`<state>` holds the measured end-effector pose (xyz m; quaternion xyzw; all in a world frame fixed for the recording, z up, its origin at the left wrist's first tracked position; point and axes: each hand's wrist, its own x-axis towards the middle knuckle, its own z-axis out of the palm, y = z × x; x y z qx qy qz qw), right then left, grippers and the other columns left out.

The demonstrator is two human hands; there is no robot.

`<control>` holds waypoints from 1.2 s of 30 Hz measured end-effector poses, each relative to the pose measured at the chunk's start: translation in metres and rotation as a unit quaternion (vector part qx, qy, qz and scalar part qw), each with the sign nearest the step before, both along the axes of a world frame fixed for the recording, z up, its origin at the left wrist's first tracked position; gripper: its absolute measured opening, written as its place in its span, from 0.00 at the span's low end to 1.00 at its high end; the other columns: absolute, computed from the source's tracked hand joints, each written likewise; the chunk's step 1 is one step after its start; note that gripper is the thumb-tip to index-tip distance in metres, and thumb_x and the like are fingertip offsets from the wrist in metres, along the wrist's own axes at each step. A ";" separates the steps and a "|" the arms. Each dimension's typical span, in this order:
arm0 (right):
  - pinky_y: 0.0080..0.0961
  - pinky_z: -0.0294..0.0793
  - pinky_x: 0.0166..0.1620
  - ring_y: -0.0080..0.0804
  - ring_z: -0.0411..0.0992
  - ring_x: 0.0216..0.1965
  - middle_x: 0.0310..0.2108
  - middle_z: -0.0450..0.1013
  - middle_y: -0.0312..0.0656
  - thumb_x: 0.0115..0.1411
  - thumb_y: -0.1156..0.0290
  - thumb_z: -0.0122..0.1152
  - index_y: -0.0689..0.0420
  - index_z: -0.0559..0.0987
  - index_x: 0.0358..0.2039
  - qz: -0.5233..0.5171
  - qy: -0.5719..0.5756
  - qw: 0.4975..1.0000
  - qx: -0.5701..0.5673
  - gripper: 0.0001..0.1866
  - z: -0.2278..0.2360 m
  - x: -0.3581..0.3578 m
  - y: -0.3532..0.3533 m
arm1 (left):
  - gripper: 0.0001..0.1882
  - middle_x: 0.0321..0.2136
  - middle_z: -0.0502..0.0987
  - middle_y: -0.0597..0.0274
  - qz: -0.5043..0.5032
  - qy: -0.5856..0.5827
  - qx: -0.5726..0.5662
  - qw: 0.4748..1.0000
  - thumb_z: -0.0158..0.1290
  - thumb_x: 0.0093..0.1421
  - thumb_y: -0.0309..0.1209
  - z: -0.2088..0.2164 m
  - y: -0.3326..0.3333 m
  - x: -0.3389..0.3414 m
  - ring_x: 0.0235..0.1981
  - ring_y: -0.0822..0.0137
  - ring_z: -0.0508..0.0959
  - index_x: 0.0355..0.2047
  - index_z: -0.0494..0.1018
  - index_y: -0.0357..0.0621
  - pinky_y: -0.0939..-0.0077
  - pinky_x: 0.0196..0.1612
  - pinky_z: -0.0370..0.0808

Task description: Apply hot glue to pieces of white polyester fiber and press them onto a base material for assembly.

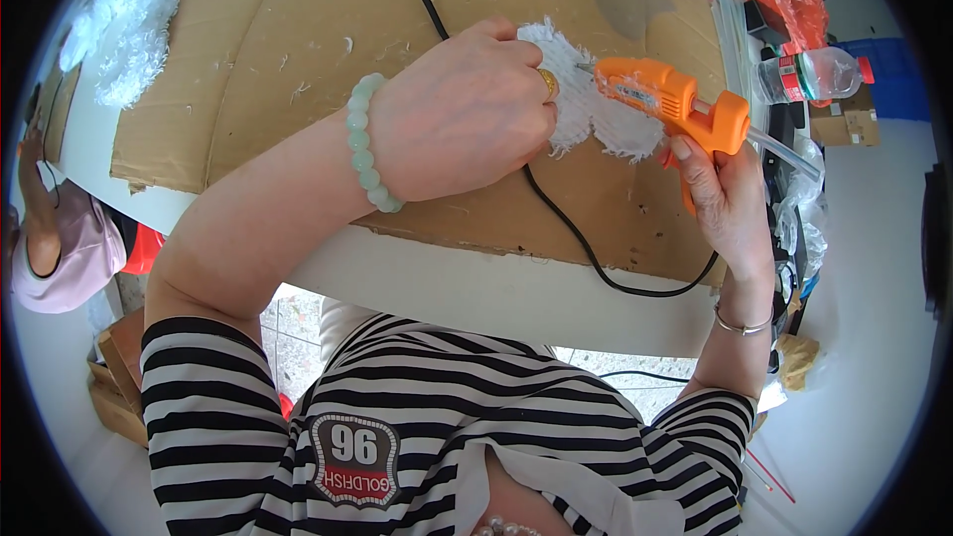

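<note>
The right hand (725, 184) is wrapped round the handle of an orange plastic glue gun (680, 99), a long translucent glue stick (789, 155) jutting from its rear; the left hand (476, 109) is bent over the left side of some white fabric with frayed edges (571, 114), its fingertips hidden, so I cannot tell whether it pinches or only presses; the fabric lies between the two hands, on a flat brown cardboard sheet (298, 60).

The work seems under way, not finished; the fabric is laid down and the nozzle points in over it, though any glue (pale on pale) cannot be made out; both hands have yet to let go.

The cardboard's near edge runs just bodyward of the left hand; the sheet stretches away left of that hand, giving it room; a thin black cable (571, 223) loops bodyward between the hands, a possible snag; right of the right hand, a clear plastic bottle with a red cap (809, 74) and loose clutter narrow the room.
</note>
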<state>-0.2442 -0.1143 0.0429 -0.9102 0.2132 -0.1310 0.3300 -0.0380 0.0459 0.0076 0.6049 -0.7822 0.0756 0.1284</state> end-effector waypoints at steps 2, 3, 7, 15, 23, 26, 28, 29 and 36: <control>0.24 0.68 0.30 0.30 0.69 0.24 0.23 0.71 0.41 0.60 0.66 0.56 0.64 0.72 0.42 0.002 0.009 1.000 -0.001 0.15 0.001 0.001 -0.002 | 0.08 0.31 0.77 0.65 -0.003 0.005 -0.002 1.000 0.58 0.44 0.26 0.000 0.000 0.000 0.34 0.66 0.74 0.27 0.76 0.38 0.71 0.44 0.68; 0.20 0.66 0.30 0.25 0.66 0.25 0.24 0.71 0.38 0.62 0.63 0.53 0.64 0.71 0.45 0.012 0.031 0.999 -0.008 0.18 0.001 0.001 -0.004 | 0.08 0.31 0.77 0.65 -0.003 0.005 -0.002 1.000 0.58 0.44 0.26 0.000 0.000 0.000 0.34 0.66 0.74 0.27 0.76 0.38 0.71 0.44 0.68; 0.17 0.64 0.31 0.20 0.64 0.26 0.26 0.71 0.36 0.63 0.61 0.51 0.64 0.70 0.46 0.022 0.057 0.998 -0.025 0.19 0.002 0.004 -0.006 | 0.08 0.31 0.77 0.66 -0.002 0.009 0.001 1.000 0.58 0.44 0.27 0.000 0.000 0.000 0.35 0.66 0.73 0.27 0.76 0.38 0.70 0.44 0.68; 0.18 0.65 0.31 0.21 0.66 0.27 0.26 0.70 0.36 0.63 0.61 0.52 0.64 0.70 0.43 0.033 0.051 0.997 -0.037 0.18 0.004 0.016 -0.005 | 0.08 0.30 0.77 0.66 -0.004 0.013 -0.001 1.000 0.58 0.44 0.27 0.001 0.000 0.000 0.36 0.67 0.73 0.27 0.77 0.38 0.70 0.45 0.69; 0.20 0.69 0.34 0.23 0.69 0.28 0.30 0.70 0.38 0.63 0.64 0.52 0.65 0.68 0.45 0.046 0.084 0.993 -0.066 0.18 0.003 0.023 -0.011 | 0.08 0.32 0.78 0.66 0.003 0.007 0.006 1.000 0.58 0.45 0.28 0.001 0.000 -0.001 0.35 0.67 0.73 0.28 0.77 0.39 0.70 0.45 0.68; 0.19 0.69 0.33 0.22 0.69 0.28 0.30 0.70 0.38 0.63 0.65 0.52 0.65 0.68 0.47 0.044 0.101 0.991 -0.071 0.18 0.003 0.022 -0.012 | 0.08 0.32 0.78 0.66 0.001 0.013 0.001 1.000 0.58 0.45 0.28 0.001 -0.001 0.000 0.34 0.67 0.73 0.28 0.77 0.39 0.70 0.44 0.68; 0.18 0.68 0.32 0.21 0.68 0.28 0.30 0.70 0.37 0.63 0.65 0.53 0.66 0.67 0.48 0.054 0.092 0.992 -0.068 0.19 0.003 0.022 -0.009 | 0.04 0.24 0.75 0.66 0.002 0.006 -0.031 0.999 0.55 0.43 0.27 -0.004 0.000 0.000 0.31 0.66 0.73 0.21 0.76 0.42 0.69 0.44 0.69; 0.18 0.68 0.32 0.21 0.68 0.28 0.30 0.70 0.37 0.63 0.65 0.53 0.66 0.67 0.48 0.052 0.092 0.992 -0.067 0.19 0.002 0.023 -0.010 | 0.03 0.15 0.73 0.66 0.001 -0.001 -0.062 0.998 0.53 0.41 0.27 -0.006 -0.002 0.000 0.28 0.65 0.72 0.14 0.74 0.44 0.69 0.44 0.69; 0.17 0.67 0.31 0.20 0.67 0.27 0.30 0.70 0.36 0.62 0.66 0.53 0.65 0.67 0.48 0.056 0.102 0.991 -0.061 0.18 -0.001 0.027 -0.012 | 0.03 0.15 0.72 0.66 -0.002 0.005 -0.070 0.998 0.53 0.41 0.27 -0.006 -0.003 -0.001 0.28 0.65 0.72 0.14 0.74 0.44 0.69 0.43 0.69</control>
